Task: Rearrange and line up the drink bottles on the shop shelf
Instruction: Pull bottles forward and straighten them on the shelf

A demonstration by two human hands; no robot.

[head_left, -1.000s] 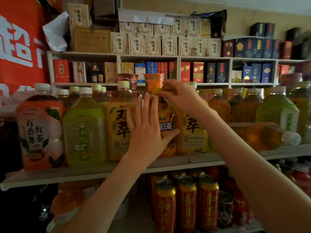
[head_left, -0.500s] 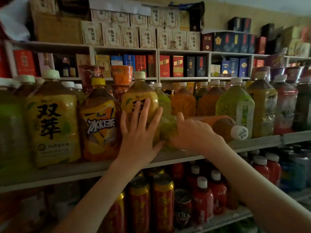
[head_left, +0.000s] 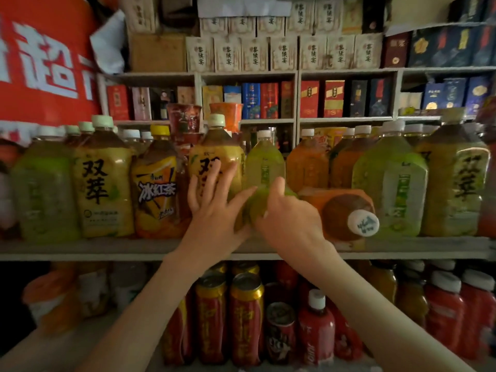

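This is a small grocery shop: a long shelf (head_left: 80,249) packed with rows of labelled drink bottles (head_left: 103,181), red cans (head_left: 245,318) standing below, boxed goods (head_left: 228,53) in cubbies above, and a red banner (head_left: 45,63) with white characters.

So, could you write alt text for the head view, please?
A person's left hand presses a yellow-labelled bottle while the right hand grips a green bottle on a shop shelf; an orange bottle lies on its side.

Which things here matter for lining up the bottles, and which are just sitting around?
In the job: left hand on yellow tea bottle; right hand gripping green tea bottle; orange bottle lying sideways.
Just about: red cans, boxes, red banner.
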